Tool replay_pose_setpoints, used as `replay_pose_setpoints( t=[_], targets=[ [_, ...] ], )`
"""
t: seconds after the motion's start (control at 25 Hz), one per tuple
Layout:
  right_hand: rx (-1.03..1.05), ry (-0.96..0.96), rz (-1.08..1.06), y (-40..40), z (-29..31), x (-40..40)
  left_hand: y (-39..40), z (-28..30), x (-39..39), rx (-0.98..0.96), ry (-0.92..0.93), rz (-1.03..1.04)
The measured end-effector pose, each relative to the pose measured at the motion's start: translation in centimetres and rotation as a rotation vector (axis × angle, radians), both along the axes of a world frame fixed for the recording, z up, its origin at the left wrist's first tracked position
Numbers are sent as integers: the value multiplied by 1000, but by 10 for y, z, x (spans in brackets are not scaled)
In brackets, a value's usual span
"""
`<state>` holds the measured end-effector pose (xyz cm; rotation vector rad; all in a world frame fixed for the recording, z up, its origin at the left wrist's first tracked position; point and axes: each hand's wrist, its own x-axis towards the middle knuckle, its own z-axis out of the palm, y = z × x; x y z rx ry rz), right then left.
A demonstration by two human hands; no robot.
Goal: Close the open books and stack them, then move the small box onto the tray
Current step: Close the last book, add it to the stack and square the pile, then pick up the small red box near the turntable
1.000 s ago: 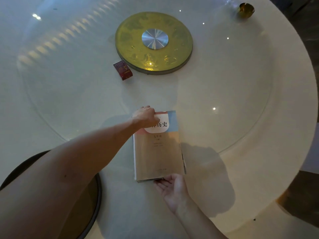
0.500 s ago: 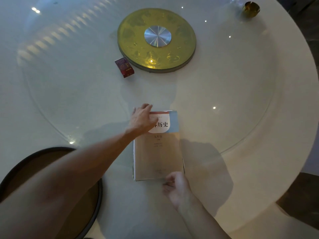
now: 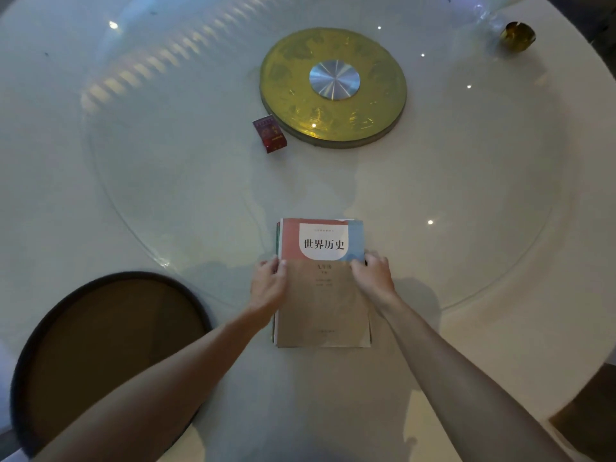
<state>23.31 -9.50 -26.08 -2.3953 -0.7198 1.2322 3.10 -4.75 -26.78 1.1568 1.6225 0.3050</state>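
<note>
A closed book with a tan, red and blue cover [image 3: 322, 305] lies on top of another closed book whose green edge shows at its left side. The stack sits on the white round table, in front of me. My left hand [image 3: 268, 286] grips the stack's left edge, and my right hand [image 3: 373, 278] grips its right edge. A small red box [image 3: 269, 133] lies farther back on the glass turntable, apart from both hands. A round brown tray with a dark rim [image 3: 110, 345] sits at the near left; my left forearm crosses its near edge.
A yellow disc with a silver hub [image 3: 333, 86] marks the middle of the glass turntable [image 3: 166, 195], just right of the red box. A small golden bowl [image 3: 517, 35] stands at the far right. The table's rim [image 3: 593, 295] curves along the right.
My left hand slid from the book's far left corner down to its left edge. My right hand moved from the near edge up to the right edge. The view shifted.
</note>
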Motion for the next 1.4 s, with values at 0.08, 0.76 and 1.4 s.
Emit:
replay_pose_setpoints(
  t=[0.08,0.76,1.4],
  targets=[
    [-23,2,7,3,1,-6,-12,0,7,-40,-4,-5],
    [-46,-127,-84,-9,10,-9,0,12,11,-153,-71,153],
    [313,45,183,212,38,-1,209,17,28,61,-103,258]
  ],
)
